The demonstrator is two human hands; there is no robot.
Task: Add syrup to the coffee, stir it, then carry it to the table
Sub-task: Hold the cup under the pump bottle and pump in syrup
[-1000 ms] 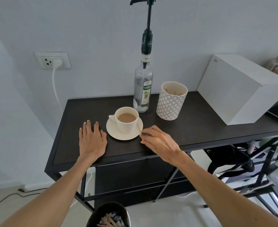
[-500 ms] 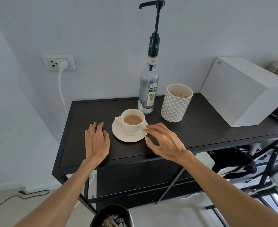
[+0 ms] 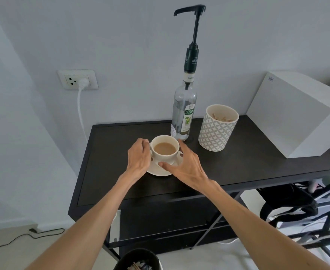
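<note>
A white cup (image 3: 165,149) of milky coffee stands on a white saucer (image 3: 159,172) on the black console table (image 3: 257,162). My left hand (image 3: 138,157) curls against the saucer's left edge by the cup's handle, its thumb on the rim. My right hand (image 3: 185,164) wraps the saucer's right side, thumb lying on the front of the saucer and fingers reaching behind the cup. The saucer rests on the tabletop. The clear syrup bottle (image 3: 183,117) with a tall black pump stands just behind the cup.
A patterned white pot (image 3: 216,131) holding wooden sticks stands right of the bottle, and a large white box (image 3: 296,114) sits at the table's right end. A wall socket (image 3: 77,79) with a white cable is at the left. A black bin (image 3: 139,260) is below.
Both hands have left the tabletop and closed in on the saucer from either side. The view has tilted up slightly. The cup has not moved.
</note>
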